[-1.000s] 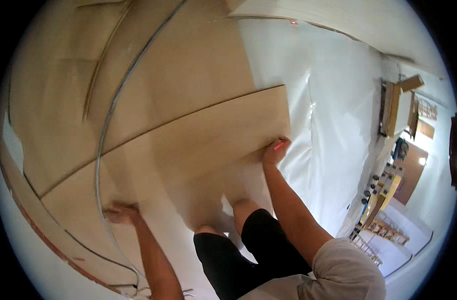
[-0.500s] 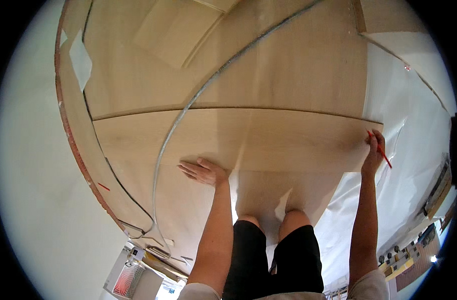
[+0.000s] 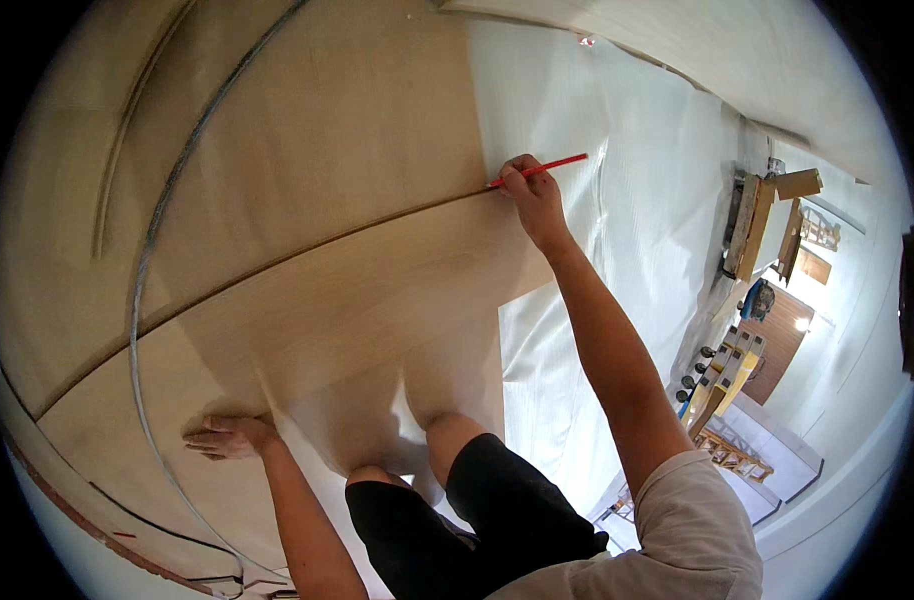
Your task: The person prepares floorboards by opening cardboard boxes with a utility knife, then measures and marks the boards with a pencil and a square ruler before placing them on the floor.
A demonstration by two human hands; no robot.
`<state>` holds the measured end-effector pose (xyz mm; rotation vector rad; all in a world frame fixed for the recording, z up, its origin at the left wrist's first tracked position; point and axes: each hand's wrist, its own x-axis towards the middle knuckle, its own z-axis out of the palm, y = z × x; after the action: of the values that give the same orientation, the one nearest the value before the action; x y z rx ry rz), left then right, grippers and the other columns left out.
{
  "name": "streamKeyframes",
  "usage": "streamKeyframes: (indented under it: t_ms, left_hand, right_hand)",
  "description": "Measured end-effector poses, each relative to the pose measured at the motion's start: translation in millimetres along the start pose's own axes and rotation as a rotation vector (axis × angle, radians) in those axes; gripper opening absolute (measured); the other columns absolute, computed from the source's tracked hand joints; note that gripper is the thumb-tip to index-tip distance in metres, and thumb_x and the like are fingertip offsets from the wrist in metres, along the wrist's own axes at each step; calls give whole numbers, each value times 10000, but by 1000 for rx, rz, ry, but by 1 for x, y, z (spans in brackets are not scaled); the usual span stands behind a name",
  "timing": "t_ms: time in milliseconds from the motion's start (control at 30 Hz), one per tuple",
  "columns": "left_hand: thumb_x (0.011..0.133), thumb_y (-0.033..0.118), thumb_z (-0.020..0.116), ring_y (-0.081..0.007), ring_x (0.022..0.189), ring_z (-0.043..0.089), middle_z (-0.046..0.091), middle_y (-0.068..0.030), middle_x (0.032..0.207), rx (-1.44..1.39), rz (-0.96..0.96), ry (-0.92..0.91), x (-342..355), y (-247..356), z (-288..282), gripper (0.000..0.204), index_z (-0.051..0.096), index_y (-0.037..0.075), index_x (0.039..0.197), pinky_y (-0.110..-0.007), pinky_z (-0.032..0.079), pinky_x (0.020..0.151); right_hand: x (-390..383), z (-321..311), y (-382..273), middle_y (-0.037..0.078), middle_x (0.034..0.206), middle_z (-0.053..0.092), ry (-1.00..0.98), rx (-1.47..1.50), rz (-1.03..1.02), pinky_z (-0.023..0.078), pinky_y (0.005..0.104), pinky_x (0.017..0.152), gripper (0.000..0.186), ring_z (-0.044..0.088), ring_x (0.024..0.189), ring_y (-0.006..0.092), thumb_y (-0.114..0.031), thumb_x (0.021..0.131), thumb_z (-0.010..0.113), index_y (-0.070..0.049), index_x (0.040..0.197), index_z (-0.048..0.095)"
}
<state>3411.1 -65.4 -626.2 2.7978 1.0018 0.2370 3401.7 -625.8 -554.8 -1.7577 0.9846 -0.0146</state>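
Note:
My right hand (image 3: 539,205) grips a red pencil (image 3: 562,164) near its tip, which meets the far right corner of a light wood plank (image 3: 387,265). This long plank lies across in front of my knees, its far edge along a dark seam beside the boards (image 3: 367,110) beyond it. My left hand (image 3: 232,438) rests flat, fingers stretched out, on the plank's near left part. Close to that hand a grey cable (image 3: 137,330) curves over the wood. White sheeting (image 3: 627,250) spreads to the right of the plank and under my right arm.
Along the far right stand an open cardboard box (image 3: 767,235) and a yellow and grey case-like object (image 3: 727,370). A brown panel (image 3: 777,355) lies behind them. At the lower left a second, thin red stick (image 3: 124,534) lies near the reddish border.
My view has turned toward the right. My right hand has moved to the plank's far corner, and the pencil's tip now touches there. My left hand stays flat on the wood.

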Motion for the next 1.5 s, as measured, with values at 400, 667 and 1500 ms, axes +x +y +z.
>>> streamKeyframes:
  t_ms: [400,667,1500]
  left_hand:
    - [1034,602,216,-409,1457,242,210,-207,1629,49,-40,-37,-11,20,-4,797,204,18,1576,-533,278,1170]
    - [1038,588,200,-414,1463,239,198,-193,1638,67,-16,-45,-10,16,-2,771,207,40,1581,-535,262,1179]
    - [1041,596,242,-348,1446,342,326,-223,1581,-33,63,163,7,-2,-4,785,283,-3,1546,-488,290,1168]
  right_hand:
    - [-1,-3,-26,87,790,672,-45,-412,25,484,328,705,228,609,741,176,-255,980,582,-28,994,600]
    - [2,-4,-16,132,782,653,-53,-471,-56,495,367,686,203,618,708,253,-245,974,596,-43,969,615]
    - [-113,-70,70,205,843,663,374,-454,162,502,445,756,435,636,808,382,-430,1005,571,0,955,618]
